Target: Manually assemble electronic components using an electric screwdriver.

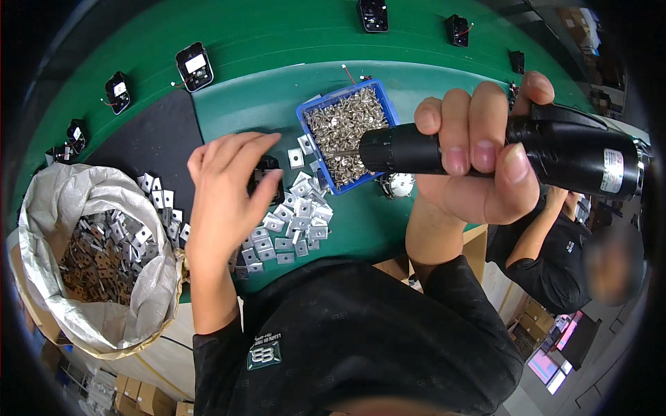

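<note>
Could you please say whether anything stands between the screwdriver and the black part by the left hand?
The left wall of the blue tray and a few metal plates lie between the screwdriver and black part; clearance is unclear.

Even, fairly bright light falling across green worktop (361, 239). Screws (343, 118) and metal brackets (298, 215) glinting in small highlights; black power screwdriver (572, 149) showing soft sheen. Fisheye bowing worktop's far edge; corners darkening to black. Screens (542, 365) glowing pinkish-white, lower right. Co-worker's head (612, 267) blurring to smudge; patch at lower edge (378, 405) also smearing.
</note>
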The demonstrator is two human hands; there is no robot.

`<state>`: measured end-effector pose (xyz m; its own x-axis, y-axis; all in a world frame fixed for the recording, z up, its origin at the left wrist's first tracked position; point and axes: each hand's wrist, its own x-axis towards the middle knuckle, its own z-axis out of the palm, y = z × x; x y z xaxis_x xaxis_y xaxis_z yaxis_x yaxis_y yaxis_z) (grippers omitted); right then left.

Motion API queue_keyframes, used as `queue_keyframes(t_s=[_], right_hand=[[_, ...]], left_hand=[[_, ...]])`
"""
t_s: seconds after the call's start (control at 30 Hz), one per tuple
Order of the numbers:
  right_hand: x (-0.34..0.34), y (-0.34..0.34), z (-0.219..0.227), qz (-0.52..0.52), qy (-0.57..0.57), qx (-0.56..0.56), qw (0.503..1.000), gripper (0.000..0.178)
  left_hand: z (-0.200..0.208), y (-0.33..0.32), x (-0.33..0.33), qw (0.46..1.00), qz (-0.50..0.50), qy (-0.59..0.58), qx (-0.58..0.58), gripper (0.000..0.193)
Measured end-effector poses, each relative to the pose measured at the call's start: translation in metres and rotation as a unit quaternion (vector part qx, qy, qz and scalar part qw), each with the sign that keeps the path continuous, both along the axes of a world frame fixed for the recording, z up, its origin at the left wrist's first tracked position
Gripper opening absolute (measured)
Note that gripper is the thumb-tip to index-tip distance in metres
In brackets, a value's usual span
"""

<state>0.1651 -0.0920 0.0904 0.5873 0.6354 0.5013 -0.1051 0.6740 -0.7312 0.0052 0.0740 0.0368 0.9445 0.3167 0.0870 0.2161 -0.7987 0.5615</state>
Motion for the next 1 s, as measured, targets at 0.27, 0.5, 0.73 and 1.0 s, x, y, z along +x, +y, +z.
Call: queue_keyframes(t_s=[0.27,0.5,0.73,1.0], right_hand=[[-0.001,-0.003,0.004,0.069,-0.038,0.010,0.997,0.049],[0.004,-0.003,0.007,0.105,-0.056,0.007,0.993,0.051],[0.000,-0.004,0.005,0.104,-0.047,0.017,0.993,0.052],[-0.003,-0.008,0.012,0.091,-0.047,-0.013,0.995,0.050]], left_hand=[[-0.009,-0.033,0.017,0.981,-0.066,-0.164,-0.085,0.029],[-0.015,-0.033,0.019,0.973,-0.068,-0.210,-0.070,0.019],[-0.020,-0.036,0.016,0.963,-0.047,-0.259,-0.061,0.018],[-0.021,-0.033,0.018,0.963,-0.042,-0.258,-0.064,0.023]])
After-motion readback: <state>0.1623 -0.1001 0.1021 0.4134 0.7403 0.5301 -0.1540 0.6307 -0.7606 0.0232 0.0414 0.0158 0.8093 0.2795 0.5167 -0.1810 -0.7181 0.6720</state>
